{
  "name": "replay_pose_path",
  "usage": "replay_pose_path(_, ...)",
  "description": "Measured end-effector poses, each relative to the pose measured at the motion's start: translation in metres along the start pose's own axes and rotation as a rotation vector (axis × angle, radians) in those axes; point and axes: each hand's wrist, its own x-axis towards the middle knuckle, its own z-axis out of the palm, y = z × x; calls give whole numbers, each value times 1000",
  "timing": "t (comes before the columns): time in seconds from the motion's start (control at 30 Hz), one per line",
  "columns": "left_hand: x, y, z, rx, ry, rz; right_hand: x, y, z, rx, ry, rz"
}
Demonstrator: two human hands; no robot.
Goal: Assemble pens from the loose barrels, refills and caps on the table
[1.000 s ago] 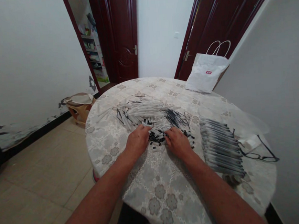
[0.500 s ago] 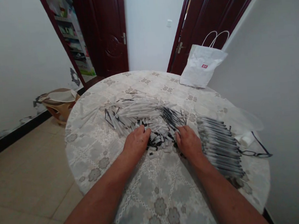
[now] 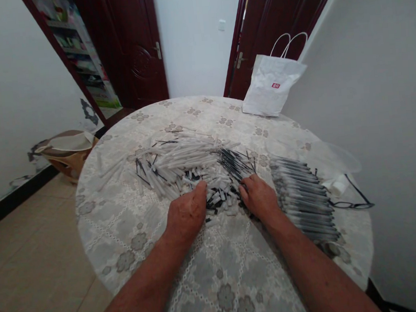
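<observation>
A heap of white pen barrels (image 3: 186, 160), thin black refills (image 3: 235, 161) and small black and white caps (image 3: 220, 196) lies in the middle of a round table with a flowered cloth (image 3: 216, 266). My left hand (image 3: 185, 213) rests knuckles-up at the near edge of the heap, fingers curled down into the small parts. My right hand (image 3: 260, 197) sits at the heap's right side, fingers bent into the caps and refills. What either hand holds is hidden under the fingers. A neat row of assembled pens (image 3: 301, 196) lies to the right of my right hand.
A white paper bag (image 3: 270, 86) stands at the table's far right against the wall. Black glasses (image 3: 351, 197) and a small white object (image 3: 334, 184) lie by the right edge. A wooden stool (image 3: 67, 155) stands on the floor at left. Dark doors are behind.
The view has tilted down and shifted right. My left hand drew slightly toward me along the heap's edge; my right hand moved right, closer to the refills.
</observation>
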Motion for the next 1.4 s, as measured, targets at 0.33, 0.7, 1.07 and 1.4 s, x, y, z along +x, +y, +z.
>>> replay_pose_path(0.33,2,10,-8,-182,102,32,5,-2,-4,4,-43,18)
replay_pose_path(0.7,8,17,-19,-705,268,-215,2,-3,-1,148,149,-15)
replay_pose_path(1.07,25,29,-31,-1437,301,-509,-20,-9,-17,332,104,-331)
replay_pose_path(1.4,19,37,-13,-1536,427,-521,-20,7,-24,444,193,-377)
